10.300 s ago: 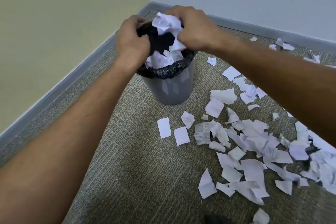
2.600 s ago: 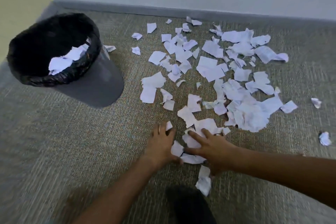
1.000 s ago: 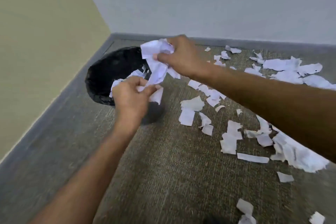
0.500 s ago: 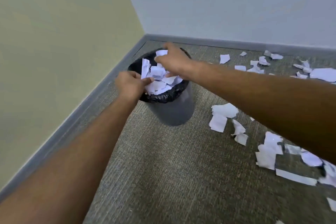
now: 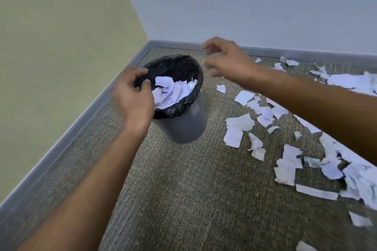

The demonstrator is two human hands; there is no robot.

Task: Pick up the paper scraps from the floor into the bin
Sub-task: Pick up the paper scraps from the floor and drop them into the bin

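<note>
While two hands (image 5: 134, 96) (image 5: 228, 61) hover, fingers loosely apart, one bin (image 5: 183, 120), scattered scraps (image 5: 285, 161)

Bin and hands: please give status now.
Left hand at bin rim, right hand above it, both holding nothing. Scraps in bin. Many scraps on floor. Nothing in the way.

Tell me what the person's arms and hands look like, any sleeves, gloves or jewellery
Both forearms are bare, with no sleeves in view. The left hand and right hand wear no gloves; no watch, bracelet or ring shows. The fingers are slightly blurred.
</note>
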